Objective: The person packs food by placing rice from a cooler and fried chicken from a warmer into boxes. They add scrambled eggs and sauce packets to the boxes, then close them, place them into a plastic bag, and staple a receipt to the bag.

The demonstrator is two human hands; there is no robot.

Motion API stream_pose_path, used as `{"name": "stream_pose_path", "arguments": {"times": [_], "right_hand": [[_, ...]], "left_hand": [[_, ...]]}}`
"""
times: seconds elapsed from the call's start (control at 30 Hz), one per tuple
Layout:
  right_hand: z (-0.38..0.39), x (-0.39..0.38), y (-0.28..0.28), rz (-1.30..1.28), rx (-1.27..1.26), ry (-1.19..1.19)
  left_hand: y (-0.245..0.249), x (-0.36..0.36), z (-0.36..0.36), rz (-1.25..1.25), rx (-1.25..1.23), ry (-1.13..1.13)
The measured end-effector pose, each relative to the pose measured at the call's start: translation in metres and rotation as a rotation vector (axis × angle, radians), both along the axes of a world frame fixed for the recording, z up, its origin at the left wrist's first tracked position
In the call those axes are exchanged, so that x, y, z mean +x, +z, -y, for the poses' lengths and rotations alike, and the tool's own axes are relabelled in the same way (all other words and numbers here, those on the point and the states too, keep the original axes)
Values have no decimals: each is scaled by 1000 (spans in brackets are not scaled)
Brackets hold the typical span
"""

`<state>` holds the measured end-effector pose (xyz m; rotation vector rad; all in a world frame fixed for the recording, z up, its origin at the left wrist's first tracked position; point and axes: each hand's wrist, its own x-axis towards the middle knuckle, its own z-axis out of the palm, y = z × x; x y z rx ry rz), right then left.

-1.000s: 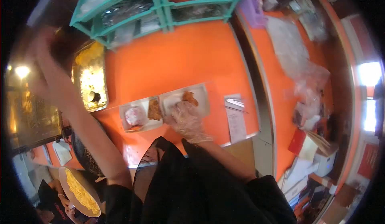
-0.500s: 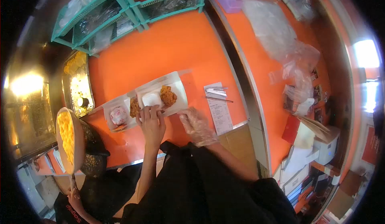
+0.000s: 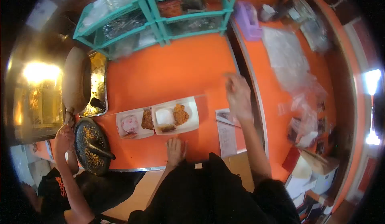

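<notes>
My left hand (image 3: 175,152) rests at the counter's near edge, fingers lying on the surface just below the food boxes, holding nothing. My right hand (image 3: 240,99), blurred, hangs over the counter's right side with its fingers partly apart and nothing visible in them. Two joined white paper boxes (image 3: 196,121) stand between the hands. The right section holds a white mound of rice (image 3: 164,116) and a piece of fried chicken (image 3: 181,114). In the left section are a pinkish wrapped mound (image 3: 129,124) and another browned piece (image 3: 147,119).
A receipt (image 3: 227,137) lies below my right hand with metal tools on it. At left, another person's hand (image 3: 64,137) grips a tilted pan (image 3: 75,77) over a metal tray (image 3: 105,89). A dark crumb-covered lid (image 3: 91,145) is below. Teal racks (image 3: 158,31) stand behind.
My right hand has moved up and forward over the receipt. My left hand has left the box and drawn back. The other person's pan has risen and tipped over the tray.
</notes>
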<state>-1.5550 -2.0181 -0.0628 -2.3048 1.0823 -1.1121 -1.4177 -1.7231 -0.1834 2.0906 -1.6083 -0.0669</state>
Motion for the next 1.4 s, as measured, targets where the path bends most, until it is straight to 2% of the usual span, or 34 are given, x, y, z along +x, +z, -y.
{"name": "stream_pose_path", "arguments": {"times": [0.07, 0.1, 0.17, 0.23, 0.33, 0.57, 0.7, 0.77, 0.83, 0.87, 0.93, 0.97, 1.03, 1.1, 1.17, 1.23, 1.3, 1.4], "right_hand": [[72, 52, -35, 20, -101, 97], [118, 86, -78, 71, -138, 114], [234, 162, -165, -360, 109, 58], [263, 186, -142, -621, 164, -66], [290, 211, -134, -766, 160, -149], [303, 225, -135, -816, 158, -203], [304, 221, -132, -776, 146, -221], [301, 213, -130, -713, 133, -216], [289, 196, -129, -568, 120, -181], [284, 186, -122, -499, 145, -178], [267, 158, -105, -278, 301, -119], [259, 142, -94, -102, 457, -66], [225, 111, -57, 261, 847, 74], [168, 79, -28, 474, 1117, 192], [104, 52, 3, 546, 1258, 290], [35, 37, 29, 549, 1301, 324], [-34, 42, 53, 535, 1340, 309], [-90, 51, 42, 312, 1194, 417]], "left_hand": [[-7, 1, -6, -87, -30, -74], [-2, 0, -7, -85, -60, -25], [14, -2, -4, -80, -117, 74], [15, 0, -14, -76, -100, 165], [26, 1, -28, -62, -58, 347], [23, 10, -53, -44, -105, 543], [24, 27, -56, -26, -169, 550], [41, 36, -51, -87, -199, 636], [55, 45, -45, -158, -262, 721], [69, 55, -44, -184, -233, 629], [95, 61, -19, -305, -322, 668], [103, 65, -6, -368, -363, 687], [111, 72, 21, -434, -413, 531], [132, 73, 57, -494, -444, 293], [148, 60, 91, -696, -469, 100], [153, 39, 111, -1408, -443, 62], [157, 23, 116, -1427, -443, 42], [136, 30, 89, -1332, -527, 80]]}}
